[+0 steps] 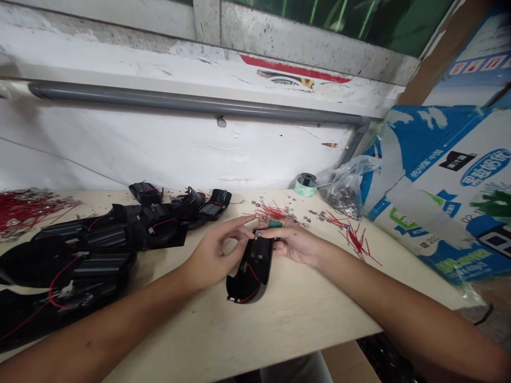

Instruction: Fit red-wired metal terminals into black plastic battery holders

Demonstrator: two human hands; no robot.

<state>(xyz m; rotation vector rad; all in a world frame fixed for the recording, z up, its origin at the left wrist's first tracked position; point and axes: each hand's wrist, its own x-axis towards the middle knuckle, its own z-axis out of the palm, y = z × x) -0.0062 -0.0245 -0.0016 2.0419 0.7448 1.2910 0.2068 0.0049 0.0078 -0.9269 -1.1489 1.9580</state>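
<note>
A black plastic battery housing [255, 266] is tilted above the table, its rounded end towards me, with a red wire along its inside. My right hand [293, 242] grips its far end from the right, the thumb lying over the top. Under that thumb shows a small shiny metal piece [258, 233]. Something green [274, 224] is by the right fingers; whether it is wrapped on a finger I cannot tell. My left hand [217, 247] closes its thumb and fingertips at the far left edge of the housing. The tips partly hide what they pinch.
Several black housings [107, 239] with red wires are piled on the left. Red wires with metal tabs [27, 210] lie behind them; more red wires [275, 211] lie beyond my hands. A tape roll [305, 185], a bag of metal parts [345, 194] and a cardboard box [447, 197] stand right.
</note>
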